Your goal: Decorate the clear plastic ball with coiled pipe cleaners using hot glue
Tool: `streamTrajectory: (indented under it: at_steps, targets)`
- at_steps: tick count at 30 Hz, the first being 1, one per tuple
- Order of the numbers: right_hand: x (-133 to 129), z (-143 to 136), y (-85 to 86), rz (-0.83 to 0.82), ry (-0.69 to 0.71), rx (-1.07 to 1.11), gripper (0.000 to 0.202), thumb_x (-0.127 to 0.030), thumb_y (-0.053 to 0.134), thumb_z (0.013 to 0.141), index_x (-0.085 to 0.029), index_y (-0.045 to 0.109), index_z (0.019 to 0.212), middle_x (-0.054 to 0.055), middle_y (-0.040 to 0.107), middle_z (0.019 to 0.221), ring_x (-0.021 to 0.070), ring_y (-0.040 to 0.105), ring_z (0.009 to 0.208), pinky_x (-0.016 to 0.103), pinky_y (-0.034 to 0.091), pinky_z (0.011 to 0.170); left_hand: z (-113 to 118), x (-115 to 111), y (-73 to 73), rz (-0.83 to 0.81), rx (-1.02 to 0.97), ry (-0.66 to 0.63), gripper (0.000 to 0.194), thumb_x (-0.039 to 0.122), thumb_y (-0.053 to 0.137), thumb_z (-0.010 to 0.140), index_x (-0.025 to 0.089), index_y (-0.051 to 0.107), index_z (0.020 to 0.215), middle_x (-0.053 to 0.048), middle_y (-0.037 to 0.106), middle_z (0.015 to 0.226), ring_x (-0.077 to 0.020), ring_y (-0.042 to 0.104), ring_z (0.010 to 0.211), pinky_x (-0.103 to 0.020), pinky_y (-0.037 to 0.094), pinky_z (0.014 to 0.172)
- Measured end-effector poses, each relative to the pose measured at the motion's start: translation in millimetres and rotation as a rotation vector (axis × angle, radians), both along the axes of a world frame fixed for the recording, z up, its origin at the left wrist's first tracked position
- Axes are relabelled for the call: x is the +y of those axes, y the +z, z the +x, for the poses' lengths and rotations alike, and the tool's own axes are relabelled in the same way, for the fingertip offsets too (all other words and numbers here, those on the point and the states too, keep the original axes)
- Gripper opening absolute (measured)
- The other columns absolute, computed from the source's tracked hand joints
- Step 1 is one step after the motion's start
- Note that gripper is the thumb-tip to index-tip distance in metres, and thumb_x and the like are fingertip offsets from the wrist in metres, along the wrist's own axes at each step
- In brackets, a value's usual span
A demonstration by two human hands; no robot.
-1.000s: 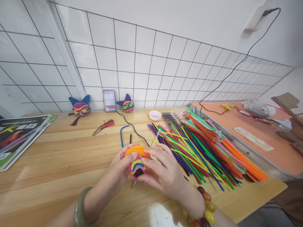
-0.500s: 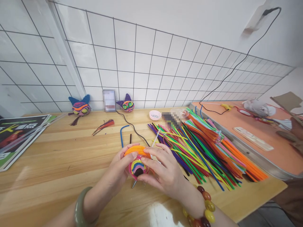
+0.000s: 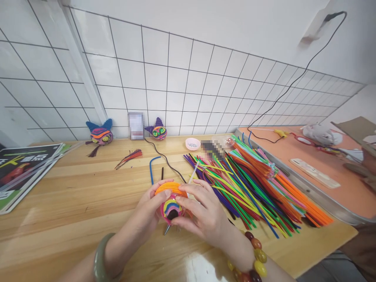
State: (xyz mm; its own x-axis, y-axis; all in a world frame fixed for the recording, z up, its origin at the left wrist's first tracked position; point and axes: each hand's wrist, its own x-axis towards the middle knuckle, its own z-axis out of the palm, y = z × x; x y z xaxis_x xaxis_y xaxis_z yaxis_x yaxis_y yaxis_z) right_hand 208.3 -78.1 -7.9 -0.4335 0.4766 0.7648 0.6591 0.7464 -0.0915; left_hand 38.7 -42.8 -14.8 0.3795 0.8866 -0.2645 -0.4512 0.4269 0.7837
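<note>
Between my two hands is a round craft ball [image 3: 173, 206] with an orange ridged band on top and yellow, blue, pink and black strips curving over its near face. My left hand [image 3: 151, 203] closes around its left side, the thumb pressing the orange band. My right hand [image 3: 202, 209] grips it from the right, fingertips on the upper edge and thumb low by the black patch. A pointed metal tip [image 3: 167, 230] shows under the ball; the rest of that thing is hidden. Just beyond lie a bent blue pipe cleaner [image 3: 150, 168] and a short dark one [image 3: 162, 173].
Many coloured pipe cleaners [image 3: 249, 188] spread over the table's right side. Two finished eared craft heads [image 3: 101, 135] stand by the tiled wall, with a blurred-out screen [image 3: 136, 126] between them. A pink bowl [image 3: 192, 144] sits farther back. Magazines [image 3: 26, 168] lie left; an orange-topped table [image 3: 317, 168] adjoins right.
The view has shifted very slightly. Both hands keep the same hold on the ball, with hardly any visible movement.
</note>
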Motion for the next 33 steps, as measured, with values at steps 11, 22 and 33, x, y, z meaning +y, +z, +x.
streamTrajectory:
  at_steps: [11,22,33]
  targets:
    - [1.4,-0.8,0.8,0.019,0.020,0.013,0.032,-0.037,0.065,0.087,-0.014,0.060,0.108,0.015,0.067,0.106,0.0235,0.062,0.102,0.047,0.048,0.092,-1.2,-1.3,0.2,0.012,0.029,-0.001,0.043,0.028,0.075,0.070,0.016,0.057,0.107,-0.006,0.070,0.087,-0.0178,0.065,0.069,-0.026,0.051,0.058]
    - [1.3,-0.3,0.4,0.007,0.023,0.011,0.032,-0.037,0.065,0.087,-0.014,0.059,0.108,0.015,0.067,0.105,0.0233,0.062,0.102,0.047,0.049,0.090,-0.3,-0.6,-1.1,0.031,0.016,-0.012,0.041,0.027,0.073,0.072,0.016,0.055,0.108,-0.007,0.070,0.089,-0.0171,0.064,0.072,-0.026,0.052,0.061]
    - [1.9,0.8,-1.4,-0.007,0.024,0.013,0.032,-0.036,0.066,0.086,-0.016,0.059,0.109,0.015,0.067,0.107,0.0237,0.062,0.103,0.047,0.048,0.092,-0.5,1.3,-3.0,0.036,0.003,0.000,0.045,0.028,0.076,0.070,0.016,0.055,0.108,-0.007,0.070,0.087,-0.0167,0.064,0.071,-0.025,0.052,0.061]
